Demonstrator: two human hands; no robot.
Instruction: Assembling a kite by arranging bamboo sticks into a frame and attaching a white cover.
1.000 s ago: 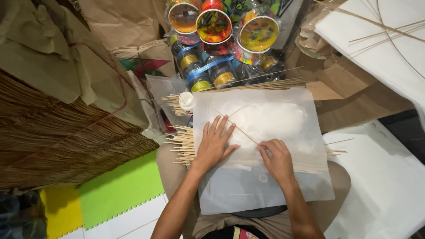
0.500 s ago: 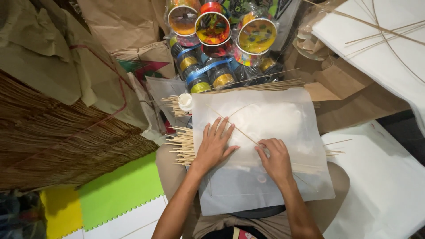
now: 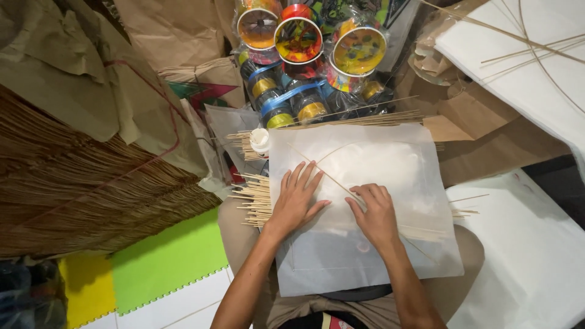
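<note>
White tissue-like paper (image 3: 365, 201) lies across the person's lap over a bundle of thin bamboo sticks (image 3: 253, 198), its far edge toward the coloured spools (image 3: 298, 39). Since a second ago the left hand (image 3: 295, 201) has barely shifted, fingers spread flat beside the diagonal stick (image 3: 332, 180). The right hand (image 3: 375, 213) presses, fingers slightly curled, gripping nothing, so the smoothing appears to go on.

square white translucent paper sheet (image 3: 372, 176) flat on lap, thin bamboo stick (image 3: 332, 178) lying diagonally across it
</note>
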